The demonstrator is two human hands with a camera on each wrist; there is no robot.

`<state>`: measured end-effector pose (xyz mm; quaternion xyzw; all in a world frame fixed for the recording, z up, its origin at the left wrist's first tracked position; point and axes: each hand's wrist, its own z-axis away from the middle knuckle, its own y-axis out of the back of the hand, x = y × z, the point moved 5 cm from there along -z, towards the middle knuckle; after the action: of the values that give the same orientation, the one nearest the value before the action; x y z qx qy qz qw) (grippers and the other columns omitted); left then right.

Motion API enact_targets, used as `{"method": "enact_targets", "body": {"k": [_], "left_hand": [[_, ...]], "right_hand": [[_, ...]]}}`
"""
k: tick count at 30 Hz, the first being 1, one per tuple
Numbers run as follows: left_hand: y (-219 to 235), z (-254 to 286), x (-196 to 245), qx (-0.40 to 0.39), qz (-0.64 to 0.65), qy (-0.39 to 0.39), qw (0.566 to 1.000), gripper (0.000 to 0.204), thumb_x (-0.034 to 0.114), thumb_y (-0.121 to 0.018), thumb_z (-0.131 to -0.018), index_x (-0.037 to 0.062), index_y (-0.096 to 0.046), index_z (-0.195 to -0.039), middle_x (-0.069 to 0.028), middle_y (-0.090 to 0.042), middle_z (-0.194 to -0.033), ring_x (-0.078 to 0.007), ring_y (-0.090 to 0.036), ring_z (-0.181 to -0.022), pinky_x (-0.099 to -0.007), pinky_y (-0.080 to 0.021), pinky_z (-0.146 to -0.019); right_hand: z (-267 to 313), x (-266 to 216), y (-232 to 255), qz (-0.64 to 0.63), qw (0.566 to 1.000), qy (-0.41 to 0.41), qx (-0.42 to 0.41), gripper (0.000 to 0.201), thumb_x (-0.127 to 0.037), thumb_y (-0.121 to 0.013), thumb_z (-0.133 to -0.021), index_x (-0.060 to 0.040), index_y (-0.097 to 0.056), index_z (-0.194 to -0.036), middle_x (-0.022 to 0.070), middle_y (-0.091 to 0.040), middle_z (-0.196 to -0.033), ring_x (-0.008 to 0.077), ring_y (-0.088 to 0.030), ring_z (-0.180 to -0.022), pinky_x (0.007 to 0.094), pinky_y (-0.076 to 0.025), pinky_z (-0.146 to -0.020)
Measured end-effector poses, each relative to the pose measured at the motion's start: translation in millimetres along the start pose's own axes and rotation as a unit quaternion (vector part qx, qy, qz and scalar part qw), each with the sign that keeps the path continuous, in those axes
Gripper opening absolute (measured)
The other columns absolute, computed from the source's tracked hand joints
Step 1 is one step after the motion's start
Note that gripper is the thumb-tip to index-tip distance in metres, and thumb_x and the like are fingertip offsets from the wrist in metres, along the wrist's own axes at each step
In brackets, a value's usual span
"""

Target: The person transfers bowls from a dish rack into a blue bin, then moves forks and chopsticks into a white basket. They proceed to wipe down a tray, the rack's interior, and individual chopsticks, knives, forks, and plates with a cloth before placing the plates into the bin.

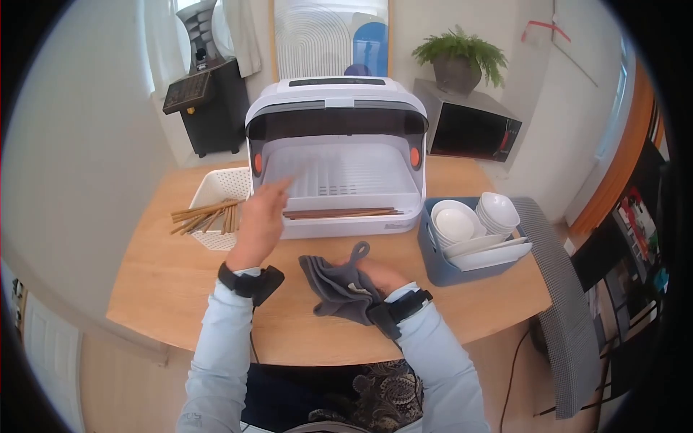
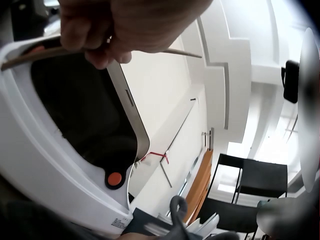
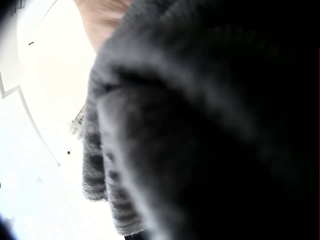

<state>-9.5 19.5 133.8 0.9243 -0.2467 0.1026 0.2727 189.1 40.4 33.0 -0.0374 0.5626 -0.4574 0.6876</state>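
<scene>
My left hand point(image 1: 261, 222) is raised in front of a white dish cabinet point(image 1: 325, 228), pinching a thin wooden chopstick point(image 2: 181, 52) that blurs in the head view. Beside it, in the middle of the table, my right hand point(image 1: 381, 276) grips a bunched dark grey towel point(image 1: 338, 290) with a hanging loop; the folds hide most of its fingers. The cabinet's dark lid is raised, showing a ribbed white rack point(image 1: 361, 169). Several brown chopsticks point(image 1: 339, 213) lie along its front ledge. To the left, more chopsticks point(image 1: 206, 214) rest across a white perforated basket point(image 1: 216, 180).
At the right stands a blue-grey bin point(image 1: 465, 276) with white bowls point(image 1: 453, 222) and plates point(image 1: 491, 252). A microwave point(image 1: 473, 130) with a potted fern point(image 1: 460, 61) on top is behind it. The wooden table's point(image 1: 166, 289) front edge lies close to my body.
</scene>
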Motion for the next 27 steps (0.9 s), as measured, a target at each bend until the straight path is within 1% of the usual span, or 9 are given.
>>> {"method": "enact_targets", "body": {"k": [1, 4, 11, 16, 19, 22, 24, 26, 27], "left_hand": [[-11.7, -1.6, 6.1, -0.045, -0.036, 0.03, 0.998, 0.021, 0.009, -0.061, -0.083, 0.0038, -0.067, -0.102, -0.024, -0.062, -0.081, -0.0391, -0.062, -0.072, -0.0437, -0.048, -0.062], [-53.1, -7.5, 9.1, -0.227, -0.135, 0.001, 0.964, 0.014, 0.011, -0.063, -0.08, 0.0051, -0.071, -0.091, -0.0218, -0.064, -0.078, -0.0371, -0.063, -0.076, -0.0437, -0.049, -0.066], [-110.7, -7.0, -5.4, -0.234, -0.082, -0.025, 0.968, 0.012, 0.014, -0.064, -0.079, 0.0049, -0.072, -0.08, -0.0187, -0.065, -0.075, -0.0383, -0.063, -0.074, -0.0455, -0.049, -0.068], [-92.1, -12.3, -2.0, -0.082, 0.052, 0.04, 0.995, 0.023, 0.022, -0.064, -0.086, 0.001, -0.071, -0.079, -0.0198, -0.063, -0.074, -0.0349, -0.062, -0.07, -0.0404, -0.048, -0.066], [-68.2, -12.6, 1.4, -0.198, 0.048, 0.189, 0.961, 0.034, 0.032, -0.06, -0.091, 0.0007, -0.071, -0.083, -0.0153, -0.067, -0.08, -0.0307, -0.063, -0.073, -0.0372, -0.049, -0.067], [-70.8, 16.5, -0.2, -0.275, 0.276, 0.264, 0.882, 0.044, 0.04, -0.06, -0.093, -0.0034, -0.069, -0.097, -0.0099, -0.068, -0.086, -0.0211, -0.062, -0.077, -0.0319, -0.048, -0.071], [-67.4, 33.6, 10.3, -0.296, 0.357, 0.256, 0.848, 0.053, 0.042, -0.061, -0.092, -0.0066, -0.062, -0.115, -0.0082, -0.066, -0.097, -0.0162, -0.06, -0.089, -0.0305, -0.047, -0.077], [-56.2, 40.4, 22.9, -0.298, 0.359, 0.238, 0.852, 0.053, 0.039, -0.062, -0.092, -0.0063, -0.06, -0.118, -0.0095, -0.066, -0.101, -0.0159, -0.06, -0.092, -0.0301, -0.047, -0.08], [-51.0, 42.9, 24.9, -0.325, 0.304, 0.3, 0.844, 0.039, 0.023, -0.064, -0.092, -0.0032, -0.061, -0.12, -0.0068, -0.065, -0.107, -0.0134, -0.058, -0.098, -0.0271, -0.046, -0.086]], "right_hand": [[3.0, 0.6, -1.3, -0.025, 1.0, -0.006, -0.005, 0.025, -0.022, -0.065, -0.091, -0.0027, -0.066, -0.107, 0.0109, -0.069, -0.101, 0.0193, -0.067, -0.09, 0.0334, -0.055, -0.082], [2.1, 4.9, 10.1, -0.03, 0.999, 0.007, 0.013, 0.023, -0.018, -0.065, -0.09, -0.0022, -0.066, -0.107, 0.0106, -0.069, -0.101, 0.0185, -0.067, -0.089, 0.0318, -0.055, -0.081], [-12.9, 0.1, 28.4, -0.012, 1.0, 0.007, -0.016, 0.02, -0.018, -0.06, -0.093, -0.0037, -0.068, -0.106, 0.007, -0.071, -0.096, 0.0136, -0.066, -0.084, 0.0263, -0.054, -0.077], [5.7, -33.3, 24.4, 0.101, 0.964, 0.209, 0.133, 0.024, -0.019, -0.058, -0.095, -0.0026, -0.065, -0.111, 0.0062, -0.069, -0.1, 0.0141, -0.066, -0.086, 0.0269, -0.054, -0.078], [10.5, -43.9, 28.4, 0.242, 0.872, 0.395, 0.16, 0.028, -0.02, -0.056, -0.096, -0.0026, -0.06, -0.118, 0.0061, -0.066, -0.109, 0.0146, -0.064, -0.093, 0.027, -0.053, -0.08], [4.8, -39.6, 40.9, 0.21, 0.871, 0.426, 0.126, 0.034, -0.021, -0.052, -0.099, -0.0025, -0.053, -0.127, 0.0075, -0.061, -0.121, 0.0165, -0.06, -0.107, 0.0294, -0.051, -0.089], [-16.0, -27.3, 53.6, -0.025, 0.936, 0.347, 0.055, 0.036, -0.023, -0.05, -0.099, -0.0022, -0.051, -0.129, 0.0088, -0.06, -0.124, 0.0176, -0.059, -0.111, 0.0306, -0.05, -0.092], [-25.0, -23.4, 62.3, 0.127, 0.896, 0.421, 0.063, 0.042, -0.03, -0.05, -0.1, -0.0015, -0.05, -0.13, 0.0105, -0.059, -0.126, 0.0189, -0.057, -0.114, 0.0315, -0.049, -0.095], [-29.5, -21.2, 66.4, 0.11, 0.908, 0.401, 0.045, 0.045, -0.034, -0.05, -0.099, -0.0009, -0.05, -0.131, 0.0114, -0.058, -0.127, 0.0196, -0.057, -0.115, 0.0319, -0.049, -0.096]]}}
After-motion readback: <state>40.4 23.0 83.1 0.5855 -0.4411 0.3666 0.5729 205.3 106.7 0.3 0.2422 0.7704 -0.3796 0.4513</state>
